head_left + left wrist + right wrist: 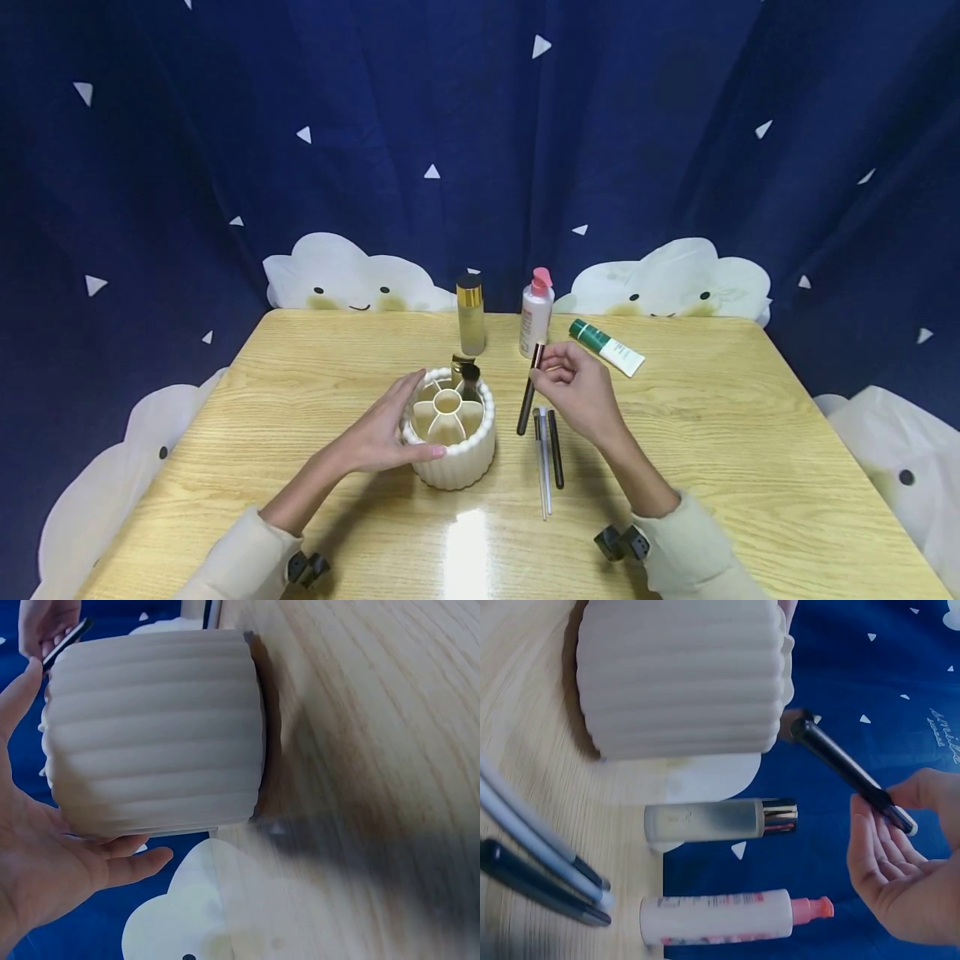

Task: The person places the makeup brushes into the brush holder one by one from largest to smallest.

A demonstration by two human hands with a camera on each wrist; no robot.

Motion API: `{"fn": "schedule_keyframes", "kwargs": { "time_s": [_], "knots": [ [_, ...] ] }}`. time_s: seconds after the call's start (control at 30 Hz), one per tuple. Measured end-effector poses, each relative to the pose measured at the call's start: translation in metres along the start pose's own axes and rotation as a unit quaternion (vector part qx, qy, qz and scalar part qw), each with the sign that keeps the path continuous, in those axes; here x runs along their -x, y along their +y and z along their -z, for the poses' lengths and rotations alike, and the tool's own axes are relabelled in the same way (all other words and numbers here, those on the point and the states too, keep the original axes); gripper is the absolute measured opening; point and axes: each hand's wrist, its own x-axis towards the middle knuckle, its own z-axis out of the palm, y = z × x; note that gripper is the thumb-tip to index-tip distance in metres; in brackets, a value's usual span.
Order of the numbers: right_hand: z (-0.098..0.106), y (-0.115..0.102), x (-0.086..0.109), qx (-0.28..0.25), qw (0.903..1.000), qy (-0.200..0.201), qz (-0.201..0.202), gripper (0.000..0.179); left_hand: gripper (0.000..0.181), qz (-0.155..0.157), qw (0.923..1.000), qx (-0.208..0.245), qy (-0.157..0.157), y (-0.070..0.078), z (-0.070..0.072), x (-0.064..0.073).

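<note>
A white ribbed brush holder (pixel 456 462) with petal-shaped compartments stands upright on the table. My left hand (pixel 386 429) grips it at the rim, thumb along the near side and fingers round the far left side. Two makeup brushes stand in its back compartments, one with dark bristles (pixel 470 383). To the right, my right hand (pixel 577 387) pinches a black-handled makeup brush (pixel 529 396) near its upper end, the handle slanting down above the table. In the right wrist view the thumb and fingers hold that brush (pixel 844 765); its bristles are mostly hidden by the fingers.
Several brushes lie right of the holder, including a black one (pixel 556 454) and a pale slim one (pixel 545 467). Behind stand a gold-collared bottle (pixel 471 325) and a pink-topped pump bottle (pixel 535 321). A green and white tube (pixel 607 347) lies at the back right of the table (pixel 720 433).
</note>
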Motion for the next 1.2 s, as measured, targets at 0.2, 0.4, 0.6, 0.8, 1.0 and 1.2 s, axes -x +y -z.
{"fn": "schedule_keyframes", "kwargs": {
  "time_s": [0.2,0.4,0.6,0.8,1.0,1.2],
  "knots": [
    [-0.010,-0.007,0.001,-0.049,0.9983,0.027,-0.016,0.024,0.115,-0.005,0.9999,0.005,-0.015,-0.003,0.002,0.000],
    [-0.021,-0.013,0.002,-0.096,0.9948,0.032,-0.012,0.026,0.119,-0.020,0.9996,0.017,-0.005,-0.006,0.001,-0.004],
    [-0.032,-0.011,0.003,-0.126,0.9920,0.009,0.006,0.025,0.121,-0.029,0.9993,0.025,0.005,-0.008,-0.004,-0.009],
    [-0.039,-0.002,0.005,-0.119,0.9928,-0.010,0.009,0.020,0.122,-0.020,0.9995,0.020,0.015,-0.007,-0.008,-0.010],
    [-0.044,0.006,0.008,-0.106,0.9940,-0.021,0.019,0.013,0.123,-0.008,0.9994,0.024,0.023,-0.005,-0.011,-0.009],
    [-0.048,0.013,0.009,-0.070,0.9970,-0.027,0.022,0.010,0.124,-0.002,0.9993,0.022,0.029,-0.002,-0.011,-0.008]
  ]
}}
